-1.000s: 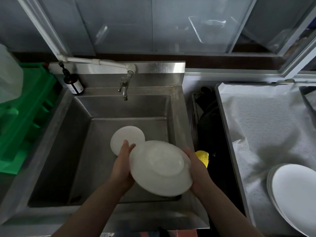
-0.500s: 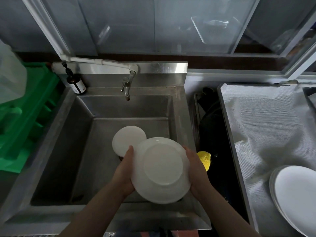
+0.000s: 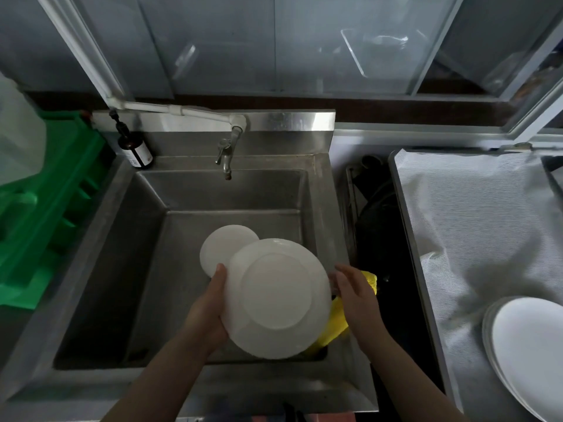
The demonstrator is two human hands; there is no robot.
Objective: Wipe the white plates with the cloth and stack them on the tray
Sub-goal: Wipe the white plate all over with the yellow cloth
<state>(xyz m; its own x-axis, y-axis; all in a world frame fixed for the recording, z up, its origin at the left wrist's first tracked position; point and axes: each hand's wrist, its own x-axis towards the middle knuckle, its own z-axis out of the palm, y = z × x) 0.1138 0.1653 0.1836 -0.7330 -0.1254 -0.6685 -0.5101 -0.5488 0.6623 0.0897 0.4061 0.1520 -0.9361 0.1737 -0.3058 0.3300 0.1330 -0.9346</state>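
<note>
Right, head view: left hand [image 3: 210, 306] grips white plate [image 3: 277, 296] by its left rim, underside up over the sink [image 3: 231, 193], right hand [image 3: 355, 295] fingers loosely spread, touching yellow cloth [image 3: 335, 322] behind the plate's right edge, another plate [image 3: 224, 248] in the basin, stacked plates [image 3: 530, 351] on cloth-lined tray [image 3: 405, 208] at right.

The sink [image 3: 100, 269] is brushed steel with a dull sheen (scuffed on the basin floor), and so is the tap [image 3: 224, 153]. The held plate [image 3: 277, 296] looks like smooth, faintly glossy white ceramic, the cloth [image 3: 335, 324] behind it soft yellow fabric. A matt, finely textured white liner [image 3: 475, 214] covers the metal-rimmed tray [image 3: 405, 226]; the crate [image 3: 54, 190] is glossy green plastic.
</note>
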